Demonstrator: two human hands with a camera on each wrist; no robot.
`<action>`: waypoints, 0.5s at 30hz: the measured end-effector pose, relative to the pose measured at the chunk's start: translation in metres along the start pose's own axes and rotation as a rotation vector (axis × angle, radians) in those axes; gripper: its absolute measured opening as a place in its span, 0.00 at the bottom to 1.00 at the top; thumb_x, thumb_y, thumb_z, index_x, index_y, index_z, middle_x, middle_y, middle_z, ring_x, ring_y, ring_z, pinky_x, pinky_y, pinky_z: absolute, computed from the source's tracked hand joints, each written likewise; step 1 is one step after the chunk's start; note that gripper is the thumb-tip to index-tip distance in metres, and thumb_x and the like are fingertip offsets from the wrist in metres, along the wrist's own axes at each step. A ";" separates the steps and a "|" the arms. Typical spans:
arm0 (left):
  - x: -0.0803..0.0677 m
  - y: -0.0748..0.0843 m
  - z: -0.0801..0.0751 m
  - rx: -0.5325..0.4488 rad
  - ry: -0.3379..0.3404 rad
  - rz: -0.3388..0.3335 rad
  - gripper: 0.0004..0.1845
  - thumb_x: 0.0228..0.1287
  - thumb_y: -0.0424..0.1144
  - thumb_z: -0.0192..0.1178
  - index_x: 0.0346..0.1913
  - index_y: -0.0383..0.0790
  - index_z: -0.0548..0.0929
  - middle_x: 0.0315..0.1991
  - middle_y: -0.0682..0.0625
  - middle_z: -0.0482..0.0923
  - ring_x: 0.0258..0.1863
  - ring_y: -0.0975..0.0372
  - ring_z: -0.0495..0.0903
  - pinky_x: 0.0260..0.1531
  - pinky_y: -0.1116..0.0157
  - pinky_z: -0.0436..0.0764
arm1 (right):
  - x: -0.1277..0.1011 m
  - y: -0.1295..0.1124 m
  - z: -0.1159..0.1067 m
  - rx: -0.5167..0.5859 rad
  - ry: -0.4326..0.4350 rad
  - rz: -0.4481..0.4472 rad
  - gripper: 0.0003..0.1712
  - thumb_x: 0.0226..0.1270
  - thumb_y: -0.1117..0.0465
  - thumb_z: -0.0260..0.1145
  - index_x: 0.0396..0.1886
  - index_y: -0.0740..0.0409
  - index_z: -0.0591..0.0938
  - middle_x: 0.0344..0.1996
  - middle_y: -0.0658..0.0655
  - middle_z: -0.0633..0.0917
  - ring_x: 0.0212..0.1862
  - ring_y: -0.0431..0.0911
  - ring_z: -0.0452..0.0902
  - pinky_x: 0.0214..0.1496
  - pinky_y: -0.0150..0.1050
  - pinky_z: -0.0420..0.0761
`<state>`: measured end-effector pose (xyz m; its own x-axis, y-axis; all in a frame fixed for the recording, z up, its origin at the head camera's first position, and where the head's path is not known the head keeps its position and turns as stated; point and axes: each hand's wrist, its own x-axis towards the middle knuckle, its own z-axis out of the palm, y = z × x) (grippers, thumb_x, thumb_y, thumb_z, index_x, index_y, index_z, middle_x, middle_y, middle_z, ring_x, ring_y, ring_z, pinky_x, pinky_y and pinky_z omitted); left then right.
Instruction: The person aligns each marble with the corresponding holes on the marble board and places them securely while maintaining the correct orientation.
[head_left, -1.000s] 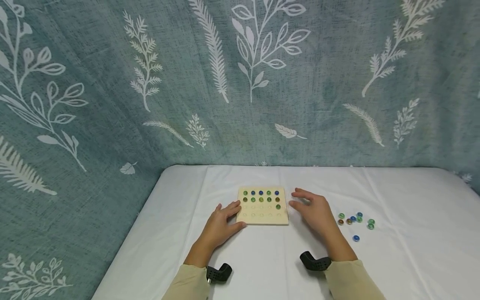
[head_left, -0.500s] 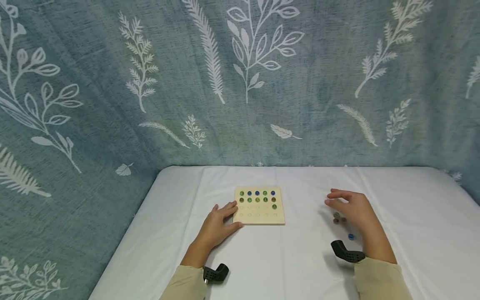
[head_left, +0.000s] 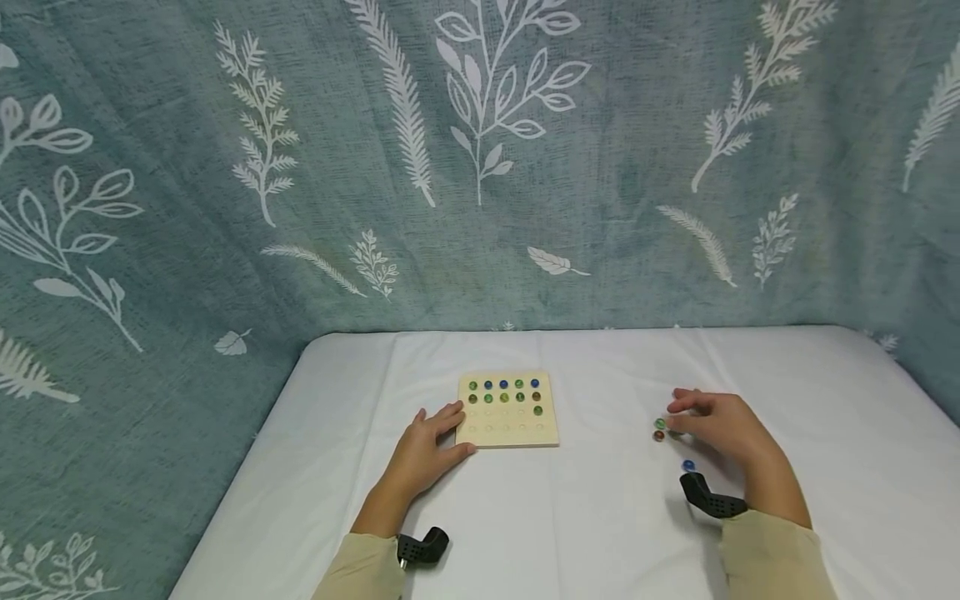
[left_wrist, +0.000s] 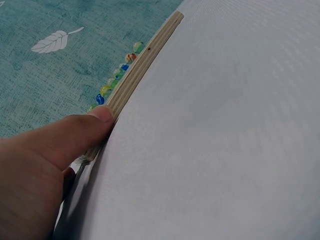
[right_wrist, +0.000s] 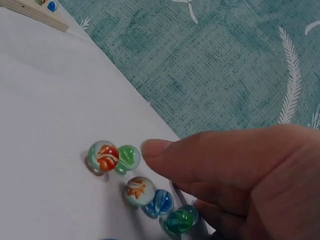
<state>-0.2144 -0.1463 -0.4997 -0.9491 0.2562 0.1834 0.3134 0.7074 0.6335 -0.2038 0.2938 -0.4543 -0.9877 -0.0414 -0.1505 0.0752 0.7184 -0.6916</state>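
A pale wooden board [head_left: 504,437] with rows of dimples lies on the table; marbles fill its back two rows, and one green marble [head_left: 537,410] sits at the right of the third. My left hand [head_left: 420,454] rests against the board's left front corner, fingers along the left side, thumb [left_wrist: 102,114] on the front edge. Over the loose marbles hovers my right hand [head_left: 731,429], thumb tip beside a green marble [right_wrist: 129,157]. Near it lie an orange-swirled marble [right_wrist: 105,157], a white-and-orange one [right_wrist: 139,191] and a blue one [right_wrist: 160,202]. No marble shows in its fingers; some fingertips are hidden.
White cloth [head_left: 600,533] covers the table. A separate blue marble [head_left: 688,465] lies near the right wrist's black camera mount [head_left: 708,497]. Behind the table hangs a green leaf-patterned curtain [head_left: 615,283].
My right hand has moved from beside the board rightward to the loose marbles and lowered over them. The left hand stays at the board's corner. The head view has shifted slightly to the right.
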 end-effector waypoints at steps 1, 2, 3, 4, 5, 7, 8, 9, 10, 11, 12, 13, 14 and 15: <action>0.000 0.000 0.000 0.000 -0.002 -0.001 0.34 0.55 0.48 0.73 0.66 0.43 0.77 0.69 0.55 0.71 0.70 0.61 0.68 0.78 0.51 0.51 | 0.000 0.001 0.000 0.004 -0.012 -0.007 0.26 0.61 0.45 0.71 0.49 0.59 0.85 0.71 0.65 0.67 0.74 0.67 0.54 0.69 0.67 0.62; 0.000 0.000 0.000 0.003 -0.004 -0.003 0.34 0.56 0.48 0.73 0.66 0.44 0.77 0.69 0.55 0.70 0.70 0.61 0.68 0.78 0.51 0.51 | 0.000 0.001 0.000 0.015 -0.023 -0.011 0.26 0.60 0.45 0.72 0.49 0.58 0.85 0.72 0.65 0.67 0.74 0.68 0.52 0.69 0.68 0.59; 0.000 0.000 -0.001 0.004 -0.005 0.000 0.34 0.56 0.48 0.73 0.66 0.43 0.77 0.69 0.55 0.70 0.70 0.61 0.68 0.78 0.51 0.51 | 0.000 0.001 0.000 0.026 -0.033 -0.017 0.25 0.59 0.45 0.73 0.49 0.58 0.85 0.72 0.64 0.66 0.75 0.67 0.50 0.70 0.68 0.57; 0.000 0.000 0.000 0.006 -0.004 0.001 0.34 0.56 0.49 0.73 0.66 0.43 0.77 0.69 0.55 0.70 0.70 0.61 0.68 0.78 0.51 0.51 | 0.000 0.001 0.001 0.040 -0.043 -0.026 0.25 0.58 0.46 0.73 0.49 0.58 0.85 0.73 0.64 0.65 0.76 0.67 0.48 0.71 0.69 0.56; 0.000 0.000 0.000 0.008 -0.004 0.001 0.34 0.56 0.49 0.73 0.66 0.43 0.77 0.69 0.55 0.70 0.70 0.61 0.68 0.78 0.51 0.51 | 0.001 0.001 0.001 0.057 -0.052 -0.033 0.25 0.57 0.46 0.74 0.49 0.58 0.86 0.73 0.64 0.65 0.76 0.67 0.46 0.71 0.69 0.55; 0.000 -0.001 -0.001 0.010 -0.003 -0.003 0.34 0.56 0.49 0.73 0.66 0.44 0.77 0.69 0.55 0.70 0.70 0.61 0.68 0.78 0.51 0.51 | 0.001 0.001 0.003 0.091 -0.063 -0.046 0.25 0.55 0.47 0.75 0.48 0.57 0.86 0.74 0.64 0.64 0.77 0.67 0.42 0.72 0.70 0.52; 0.000 -0.001 -0.001 0.012 -0.002 -0.002 0.34 0.56 0.49 0.73 0.66 0.43 0.77 0.69 0.55 0.70 0.70 0.61 0.68 0.78 0.51 0.51 | 0.001 0.001 0.004 0.106 -0.065 -0.053 0.25 0.54 0.47 0.76 0.48 0.57 0.86 0.74 0.64 0.63 0.77 0.67 0.41 0.73 0.70 0.50; 0.000 -0.001 -0.001 0.012 -0.001 0.002 0.34 0.56 0.49 0.73 0.66 0.43 0.77 0.69 0.55 0.71 0.70 0.61 0.68 0.78 0.51 0.51 | 0.001 0.001 0.004 0.123 -0.070 -0.064 0.25 0.54 0.48 0.76 0.48 0.58 0.86 0.74 0.64 0.63 0.78 0.67 0.39 0.73 0.70 0.48; 0.000 -0.001 0.000 0.013 -0.002 0.002 0.34 0.56 0.49 0.73 0.66 0.43 0.77 0.69 0.55 0.71 0.70 0.61 0.68 0.78 0.51 0.51 | 0.001 0.001 0.005 0.136 -0.074 -0.075 0.25 0.54 0.49 0.77 0.47 0.58 0.87 0.74 0.64 0.63 0.78 0.67 0.38 0.73 0.71 0.47; 0.000 -0.002 0.000 0.014 -0.004 0.002 0.34 0.56 0.49 0.72 0.66 0.43 0.77 0.69 0.55 0.71 0.70 0.61 0.68 0.78 0.51 0.51 | 0.000 0.001 0.006 0.147 -0.078 -0.086 0.24 0.53 0.50 0.77 0.47 0.59 0.87 0.74 0.65 0.63 0.78 0.67 0.36 0.73 0.71 0.46; 0.000 -0.002 0.000 0.013 -0.005 0.003 0.34 0.56 0.49 0.72 0.66 0.43 0.77 0.69 0.55 0.70 0.70 0.61 0.68 0.78 0.51 0.51 | 0.001 0.001 0.007 0.152 -0.082 -0.096 0.24 0.53 0.51 0.77 0.47 0.59 0.87 0.74 0.65 0.63 0.78 0.67 0.36 0.73 0.72 0.45; 0.000 -0.002 0.000 0.013 -0.006 0.004 0.35 0.56 0.49 0.72 0.66 0.43 0.77 0.69 0.56 0.70 0.70 0.61 0.68 0.78 0.51 0.51 | 0.001 0.001 0.007 0.159 -0.086 -0.105 0.23 0.53 0.52 0.77 0.46 0.59 0.87 0.74 0.65 0.63 0.78 0.67 0.35 0.73 0.72 0.44; 0.000 -0.002 0.000 0.014 -0.008 0.005 0.35 0.56 0.50 0.72 0.66 0.43 0.77 0.69 0.56 0.70 0.70 0.62 0.68 0.78 0.51 0.51 | 0.001 0.001 0.008 0.165 -0.091 -0.111 0.22 0.53 0.53 0.77 0.46 0.60 0.87 0.74 0.65 0.63 0.78 0.67 0.34 0.73 0.73 0.43; 0.001 -0.002 0.000 0.013 -0.008 0.005 0.35 0.56 0.50 0.72 0.66 0.43 0.77 0.69 0.56 0.70 0.70 0.62 0.68 0.78 0.51 0.51 | 0.001 0.002 0.008 0.166 -0.096 -0.118 0.22 0.53 0.54 0.78 0.45 0.60 0.88 0.74 0.65 0.63 0.78 0.68 0.34 0.72 0.73 0.43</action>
<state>-0.2156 -0.1477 -0.5011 -0.9472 0.2648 0.1809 0.3187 0.7146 0.6228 -0.2037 0.2892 -0.4614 -0.9741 -0.1899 -0.1228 -0.0105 0.5805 -0.8142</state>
